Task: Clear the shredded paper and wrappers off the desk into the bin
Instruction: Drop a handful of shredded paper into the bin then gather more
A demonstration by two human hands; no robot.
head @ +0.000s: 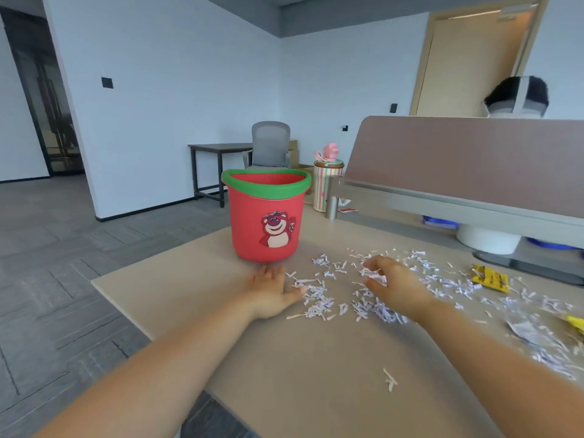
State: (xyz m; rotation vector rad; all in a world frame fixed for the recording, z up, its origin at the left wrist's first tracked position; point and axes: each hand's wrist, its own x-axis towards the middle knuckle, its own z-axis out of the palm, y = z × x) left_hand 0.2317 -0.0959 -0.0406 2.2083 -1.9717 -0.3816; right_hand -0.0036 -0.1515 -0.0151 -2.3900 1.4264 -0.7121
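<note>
Fingers curled like a rake, the right hand [390, 284] claws into the shredded paper [319, 298] strewn across the desk [227, 352], closing on a loose clump but not yet lifting it. The left hand [273, 289] lies flat and open, holding nothing, at the pile's edge. The red bin [266, 216] stands upright just beyond. A yellow wrapper [491, 278] waits at far right. Such light strips could slip from a loose grasp, or scatter off the desk edge under a hasty sweep.
</note>
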